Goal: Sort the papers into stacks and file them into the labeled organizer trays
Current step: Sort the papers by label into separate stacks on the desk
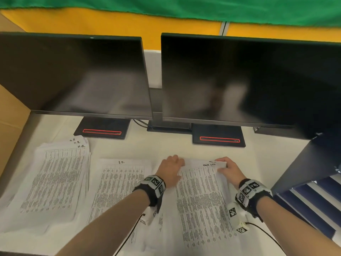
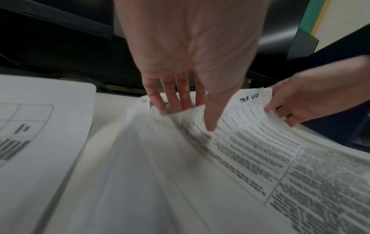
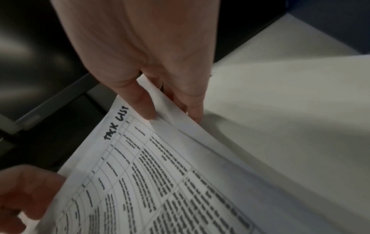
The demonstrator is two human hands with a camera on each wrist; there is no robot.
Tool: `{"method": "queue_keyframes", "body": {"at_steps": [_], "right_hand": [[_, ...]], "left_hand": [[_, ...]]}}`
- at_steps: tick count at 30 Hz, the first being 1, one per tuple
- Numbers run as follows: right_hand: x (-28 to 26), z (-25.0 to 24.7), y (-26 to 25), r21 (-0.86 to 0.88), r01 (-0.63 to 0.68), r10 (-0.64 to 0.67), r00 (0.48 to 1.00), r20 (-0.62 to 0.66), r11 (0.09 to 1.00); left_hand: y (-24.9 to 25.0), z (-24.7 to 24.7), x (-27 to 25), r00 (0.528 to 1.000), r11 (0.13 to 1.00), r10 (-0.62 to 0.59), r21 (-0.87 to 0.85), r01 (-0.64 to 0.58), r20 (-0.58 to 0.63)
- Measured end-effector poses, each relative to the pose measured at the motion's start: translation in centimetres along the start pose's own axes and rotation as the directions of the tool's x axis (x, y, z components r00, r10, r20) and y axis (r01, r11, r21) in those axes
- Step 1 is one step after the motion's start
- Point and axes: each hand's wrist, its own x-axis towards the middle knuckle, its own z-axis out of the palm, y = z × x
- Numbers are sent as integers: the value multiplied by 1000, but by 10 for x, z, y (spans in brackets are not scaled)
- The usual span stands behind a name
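Nearest to us, the thin stack of white printed sheets headed "TASK LIST" (image 1: 201, 196) lies on the pale worktop (image 1: 166, 146), its near end flat and its far end raised and bowed. We judge it light and limp: it sags wherever it is unsupported, and loose sheets can slide over one another or fan out. The edges crease readily under a hard pinch.

At the far right corner, our right hand (image 1: 229, 171) pinches the stack, thumb on the printed face and fingers (image 3: 192, 107) curled beneath. At the far left corner, our left hand (image 1: 170, 171) takes hold of the edge, thumb across the top sheet and fingers (image 2: 176, 98) reaching over the far edge; the motion blur leaves the firmness of this hold unclear.

We advise gripping both far corners or both long edges, keeping the sheets squared, and supporting the middle in transfer.

To the left lie two further piles: the white printed stack marked "I.T." (image 1: 120, 183) just beside the held one, and the fanned white printed stack marked "H.R." (image 1: 55, 174) beyond it.

At the right stands the dark blue tiered organizer (image 1: 313, 196); its labels are not legible.

Farthest back stand two black monitors (image 1: 73, 74), both dark.
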Motion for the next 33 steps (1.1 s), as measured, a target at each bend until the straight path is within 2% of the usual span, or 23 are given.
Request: {"method": "queue_keyframes", "body": {"at_steps": [2,4,6,8,12,14,16,19,20,22,24,25,26,33], "right_hand": [[0,1,3,84,-27,28,1000,-14,996],[-4,2,0,151,-57,61,998,-24,987],[-7,2,-3,234,-86,97,995,-36,968],[-8,2,-5,293,-94,110,993,-38,951],[-11,1,-10,289,-90,99,995,-19,953],[-14,3,-12,195,-39,51,997,-57,980],[-18,6,-14,44,60,-53,987,-151,997],[-29,13,-18,-188,229,-271,931,-243,955],[-32,15,-19,-279,289,-355,906,-229,916],[-38,20,-22,-499,397,-499,863,-84,771],[-38,24,-18,-655,473,-534,836,124,589],[-38,26,-15,-689,483,-517,837,182,540],[-37,27,-12,-707,486,-511,835,203,514],[-30,34,-3,-748,469,-588,798,131,470]], "left_hand": [[2,2,-2,994,997,63,43,-59,-93],[-1,9,-7,975,975,180,152,-160,-133],[-6,17,-14,958,952,257,205,-228,-126],[-7,20,-22,961,948,262,211,-240,-86],[-7,22,-34,954,938,292,210,-274,-61],[-7,24,-35,952,934,303,214,-286,-50],[-6,23,-37,954,930,297,234,-282,-33],[-4,22,-36,963,937,271,232,-263,-5],[-4,22,-36,964,939,265,230,-257,-7],[-3,20,-34,967,944,253,221,-246,-4],[-3,17,-33,969,943,246,226,-244,16],[-3,18,-33,968,940,250,235,-249,25],[-5,19,-32,967,937,255,240,-254,26],[-15,29,-25,954,947,292,162,-279,-62]]}}
